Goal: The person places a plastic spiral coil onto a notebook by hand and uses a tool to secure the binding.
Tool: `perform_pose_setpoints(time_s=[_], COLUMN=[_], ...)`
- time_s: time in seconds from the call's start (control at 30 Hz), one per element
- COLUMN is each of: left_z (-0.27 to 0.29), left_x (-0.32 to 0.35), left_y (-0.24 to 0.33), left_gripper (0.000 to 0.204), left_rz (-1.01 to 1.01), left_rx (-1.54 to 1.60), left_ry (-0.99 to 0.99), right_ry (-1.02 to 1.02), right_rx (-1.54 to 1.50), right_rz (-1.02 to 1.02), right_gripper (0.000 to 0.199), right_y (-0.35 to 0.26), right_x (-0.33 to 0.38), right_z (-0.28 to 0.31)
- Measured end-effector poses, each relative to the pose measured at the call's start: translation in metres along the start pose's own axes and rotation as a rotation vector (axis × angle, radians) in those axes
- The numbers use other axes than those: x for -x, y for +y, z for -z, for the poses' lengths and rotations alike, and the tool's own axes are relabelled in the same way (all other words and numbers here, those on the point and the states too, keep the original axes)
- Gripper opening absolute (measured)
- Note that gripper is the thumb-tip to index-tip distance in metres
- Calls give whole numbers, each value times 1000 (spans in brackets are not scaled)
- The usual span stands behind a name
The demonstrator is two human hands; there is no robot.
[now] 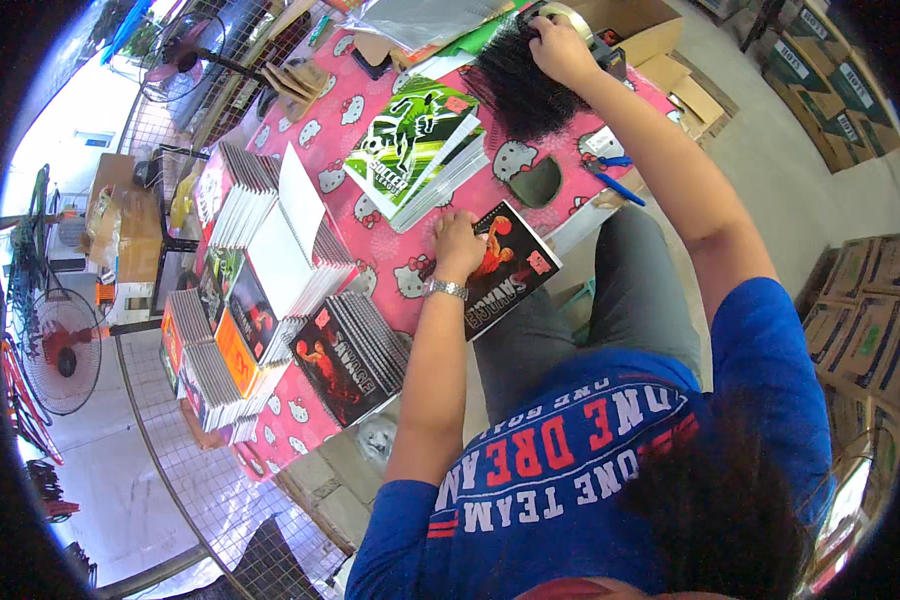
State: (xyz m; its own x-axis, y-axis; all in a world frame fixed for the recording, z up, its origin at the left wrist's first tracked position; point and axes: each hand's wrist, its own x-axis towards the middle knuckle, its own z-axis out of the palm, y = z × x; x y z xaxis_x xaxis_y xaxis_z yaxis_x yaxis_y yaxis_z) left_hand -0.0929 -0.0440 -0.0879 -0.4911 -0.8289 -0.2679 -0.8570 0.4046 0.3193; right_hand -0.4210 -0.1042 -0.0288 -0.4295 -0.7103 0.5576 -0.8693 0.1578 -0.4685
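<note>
Head view: left hand (pixel 458 248) grips the black notebook (pixel 513 268) near its upper-left edge, mid-frame, part of it overhanging the pink table (pixel 390 243). Right hand (pixel 565 50), upper right, has bent fingers at the top of the black strand pile (pixel 530 90); whether it pinches anything, cannot tell. Green notebooks (pixel 410 150) lie between, upper centre. Judgement: light fingertip contact should limit tangling; a firm left grip should steady the overhang.

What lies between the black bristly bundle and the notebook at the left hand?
A dark greenish rounded piece on the pink printed cloth lies there, in the head view.
</note>
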Motion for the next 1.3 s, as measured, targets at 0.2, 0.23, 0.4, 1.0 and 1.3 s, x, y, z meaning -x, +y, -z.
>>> perform_pose_setpoints(time_s=[0.2,0.23,0.4,1.0,1.3], left_z=[-2,-4,43,61,68], left_x=[12,16,54,85,97], left_y=[-8,-12,24,18,4], left_gripper=[32,32,33,22,16], left_rz=[10,-63,-110,-415,-532], left_rx=[19,68,404,-119,-16], left_ry=[99,237,227,552,433], right_ry=[-162,-161,222,-628,-536], right_rx=[-32,-25,-173,-1227,-809], right_rz=[-81,-73,254,-281,277], right_gripper=[28,26,30,63,23], right_y=[-3,-4,12,-158,-118], right_x=[5,5,-3,252,190], right_z=[-9,-11,15,60,86])
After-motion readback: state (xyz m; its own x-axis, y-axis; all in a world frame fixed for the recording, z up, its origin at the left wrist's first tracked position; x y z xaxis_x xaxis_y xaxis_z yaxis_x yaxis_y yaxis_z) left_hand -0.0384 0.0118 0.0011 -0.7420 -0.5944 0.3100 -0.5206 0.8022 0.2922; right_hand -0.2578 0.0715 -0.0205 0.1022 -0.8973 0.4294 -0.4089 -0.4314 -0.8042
